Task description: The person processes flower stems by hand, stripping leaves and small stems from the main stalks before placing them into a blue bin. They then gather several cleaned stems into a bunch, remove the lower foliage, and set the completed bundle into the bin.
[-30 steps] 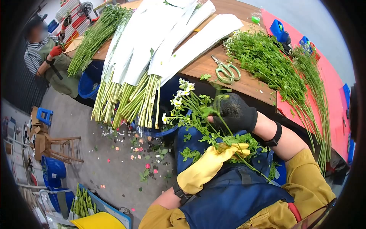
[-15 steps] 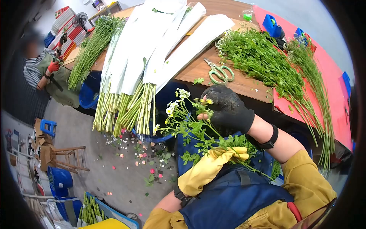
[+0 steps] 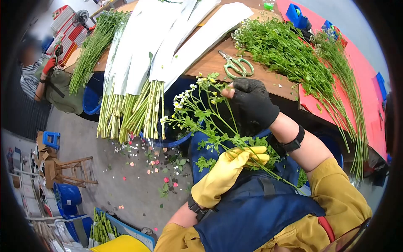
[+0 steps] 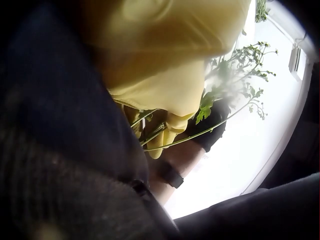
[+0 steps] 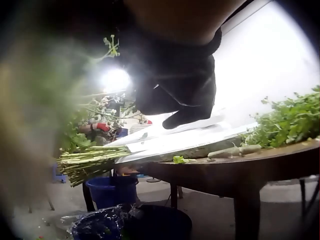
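My left hand (image 3: 226,170), in a yellow glove, grips the green stems of a spray of small white daisy-like flowers (image 3: 181,99) over my lap. The stems run out past the glove to the lower right; the left wrist view shows thin stems (image 4: 200,134) beside the yellow fingers. Above it, my right hand (image 3: 255,101) wears a black glove with bare fingertips. Its thumb and fingers pinch the upper part of one sprig at the spray's right side. Leafy greens (image 3: 205,163) lie on the blue apron (image 3: 247,201) around the left hand.
Green-handled scissors (image 3: 236,67) lie on the wooden table (image 3: 268,82). White paper-wrapped bunches (image 3: 155,38) hang their stems over the edge. Loose flower bunches (image 3: 277,50) lie at right, partly on a red sheet (image 3: 361,84). Another person (image 3: 37,80) stands far left; petals litter the floor (image 3: 126,168).
My right hand has risen away from the left one, from low in the spray to its upper part. The left hand keeps its grip. The other person's hands have moved slightly.
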The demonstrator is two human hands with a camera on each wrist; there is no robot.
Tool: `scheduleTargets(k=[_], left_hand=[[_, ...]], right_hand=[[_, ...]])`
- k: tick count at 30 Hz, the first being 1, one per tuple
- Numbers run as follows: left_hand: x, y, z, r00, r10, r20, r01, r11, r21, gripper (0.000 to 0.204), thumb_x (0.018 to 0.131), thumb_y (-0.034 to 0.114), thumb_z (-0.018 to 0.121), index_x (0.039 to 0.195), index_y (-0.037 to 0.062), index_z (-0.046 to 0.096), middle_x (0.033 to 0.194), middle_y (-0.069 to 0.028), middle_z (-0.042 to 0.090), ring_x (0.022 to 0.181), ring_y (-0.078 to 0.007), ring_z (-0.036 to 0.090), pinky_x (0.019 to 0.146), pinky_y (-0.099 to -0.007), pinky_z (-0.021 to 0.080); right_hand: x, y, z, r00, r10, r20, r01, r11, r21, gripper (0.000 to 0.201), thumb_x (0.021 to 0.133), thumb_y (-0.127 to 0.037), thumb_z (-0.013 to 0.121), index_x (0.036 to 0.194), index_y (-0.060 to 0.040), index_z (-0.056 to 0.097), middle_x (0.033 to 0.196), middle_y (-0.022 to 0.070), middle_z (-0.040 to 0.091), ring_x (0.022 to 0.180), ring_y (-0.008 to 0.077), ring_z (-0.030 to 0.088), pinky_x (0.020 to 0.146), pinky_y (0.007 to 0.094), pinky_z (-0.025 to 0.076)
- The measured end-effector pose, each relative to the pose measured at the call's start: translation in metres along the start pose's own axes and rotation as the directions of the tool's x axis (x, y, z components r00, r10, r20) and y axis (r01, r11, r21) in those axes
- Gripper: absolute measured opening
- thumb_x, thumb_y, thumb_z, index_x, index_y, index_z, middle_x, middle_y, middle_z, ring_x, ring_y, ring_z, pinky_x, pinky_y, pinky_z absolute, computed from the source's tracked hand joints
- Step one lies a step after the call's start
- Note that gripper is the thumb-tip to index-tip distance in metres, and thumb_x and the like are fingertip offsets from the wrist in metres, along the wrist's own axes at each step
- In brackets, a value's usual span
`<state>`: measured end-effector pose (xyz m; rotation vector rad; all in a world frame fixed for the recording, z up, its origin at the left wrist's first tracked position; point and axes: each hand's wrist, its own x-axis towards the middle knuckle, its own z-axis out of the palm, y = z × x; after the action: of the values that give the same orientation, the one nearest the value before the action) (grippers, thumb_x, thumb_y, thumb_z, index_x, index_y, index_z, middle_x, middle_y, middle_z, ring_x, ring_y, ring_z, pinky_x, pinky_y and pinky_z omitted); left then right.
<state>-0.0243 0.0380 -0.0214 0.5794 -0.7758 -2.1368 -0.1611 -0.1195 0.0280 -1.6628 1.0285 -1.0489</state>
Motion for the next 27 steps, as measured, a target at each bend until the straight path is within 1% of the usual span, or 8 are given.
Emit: scheduleTargets(k=[1,3,6,9,12,16,23,27], left_hand=[[-0.001,0.002,0.001,1.000,0.007,-0.005,-0.007,1.000,-0.015,0.053,0.110,0.032,0.054,0.141,-0.0120,0.056,0.129,-0.0223,0.070,0.123,-0.0280,0.067,0.112,-0.0410,0.047],[-0.001,-0.004,-0.001,1.000,-0.001,0.010,0.001,1.000,-0.022,0.052,0.110,0.030,0.054,0.141,-0.0119,0.056,0.129,-0.0222,0.070,0.122,-0.0278,0.067,0.112,-0.0414,0.048],[0.000,-0.002,0.001,1.000,-0.010,-0.007,0.010,1.000,-0.021,0.050,0.111,0.028,0.052,0.141,-0.0118,0.056,0.129,-0.0221,0.070,0.122,-0.0275,0.067,0.111,-0.0414,0.048],[0.001,-0.001,0.002,0.999,-0.028,-0.015,0.028,0.999,-0.029,0.049,0.111,0.027,0.052,0.140,-0.0120,0.056,0.129,-0.0220,0.070,0.122,-0.0273,0.067,0.111,-0.0413,0.049],[0.001,-0.001,0.002,0.999,-0.031,-0.031,0.030,0.999,-0.020,0.049,0.112,0.027,0.051,0.139,-0.0121,0.057,0.128,-0.0215,0.071,0.121,-0.0268,0.068,0.110,-0.0410,0.049],[0.002,-0.001,0.005,0.996,-0.033,-0.079,0.030,0.999,-0.031,0.048,0.112,0.027,0.050,0.139,-0.0120,0.057,0.126,-0.0205,0.072,0.119,-0.0260,0.068,0.109,-0.0405,0.050],[0.004,-0.005,0.002,0.995,-0.047,-0.086,0.043,0.998,-0.040,0.046,0.112,0.026,0.049,0.138,-0.0112,0.058,0.125,-0.0192,0.072,0.117,-0.0255,0.069,0.107,-0.0403,0.052],[0.003,-0.005,0.003,0.988,-0.075,-0.133,0.066,0.995,-0.072,0.046,0.112,0.026,0.050,0.138,-0.0108,0.058,0.124,-0.0185,0.073,0.117,-0.0255,0.069,0.107,-0.0400,0.052]], right_hand=[[-0.001,-0.002,0.002,0.995,0.099,-0.028,-0.091,0.974,0.210,0.015,0.090,-0.018,0.075,0.095,-0.0042,0.078,0.078,0.0106,0.071,0.072,0.0203,0.066,0.067,0.0356,0.053],[0.004,0.003,-0.007,0.972,-0.209,-0.108,0.183,0.960,-0.212,0.015,0.092,-0.019,0.076,0.095,-0.0041,0.077,0.077,0.0068,0.069,0.071,0.0145,0.062,0.067,0.0335,0.052],[0.000,0.003,-0.017,0.990,-0.143,0.018,0.144,0.983,-0.113,0.018,0.090,-0.020,0.079,0.099,-0.0042,0.076,0.080,0.0047,0.066,0.072,0.0147,0.061,0.068,0.0332,0.051],[-0.010,-0.003,-0.023,0.910,0.015,0.415,-0.025,1.000,0.018,0.029,0.084,-0.026,0.085,0.098,-0.0034,0.074,0.086,0.0099,0.067,0.079,0.0291,0.065,0.072,0.0382,0.052],[-0.018,-0.002,-0.021,0.742,-0.227,0.631,0.366,0.926,-0.097,0.034,0.084,-0.031,0.087,0.094,-0.0019,0.074,0.087,0.0109,0.066,0.083,0.0301,0.066,0.076,0.0405,0.052],[-0.021,0.008,-0.021,0.650,-0.363,0.667,0.581,0.804,-0.128,0.023,0.080,-0.023,0.082,0.093,-0.0048,0.074,0.090,0.0128,0.067,0.089,0.0360,0.066,0.077,0.0466,0.053],[-0.029,-0.006,-0.018,0.693,-0.468,0.548,0.709,0.578,-0.403,0.014,0.076,-0.015,0.078,0.081,-0.0092,0.067,0.090,0.0113,0.068,0.084,0.0343,0.066,0.072,0.0476,0.051],[-0.025,0.015,-0.025,0.856,-0.440,0.271,0.515,0.682,-0.519,0.017,0.075,-0.012,0.079,0.088,-0.0097,0.069,0.095,0.0118,0.069,0.093,0.0337,0.066,0.081,0.0487,0.052]])
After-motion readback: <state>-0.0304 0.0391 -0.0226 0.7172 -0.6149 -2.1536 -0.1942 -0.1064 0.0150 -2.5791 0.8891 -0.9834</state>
